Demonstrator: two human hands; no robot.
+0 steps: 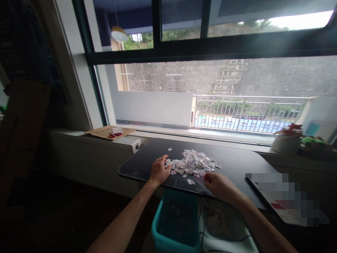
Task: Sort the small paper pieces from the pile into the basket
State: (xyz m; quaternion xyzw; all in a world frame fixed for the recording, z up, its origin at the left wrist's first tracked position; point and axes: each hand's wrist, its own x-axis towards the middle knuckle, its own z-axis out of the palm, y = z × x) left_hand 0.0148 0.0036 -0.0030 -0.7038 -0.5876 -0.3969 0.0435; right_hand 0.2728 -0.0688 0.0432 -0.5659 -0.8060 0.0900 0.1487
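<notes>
A heap of small torn paper scraps (196, 162), whitish with some pinkish bits, lies on the dark tabletop (147, 149). My left hand (159, 171) is at the heap's left end, fingers apart and slightly bent, with scraps by its fingertips. At the heap's front right, my right hand (218, 183) has its fingers curled together; whatever they may pinch is hidden. One loose scrap (191, 181) sits in front of the heap, between my hands. Another small scrap (170, 149) lies behind my left hand.
Below the table's front edge stands a teal bin (175, 246), its dim contents unclear. Beside it is a pale container (237, 242) with dark cords. Red-handled scissors (115, 135) rest on brown paper (98, 131) at left. A planter (286, 144) stands by the window at right.
</notes>
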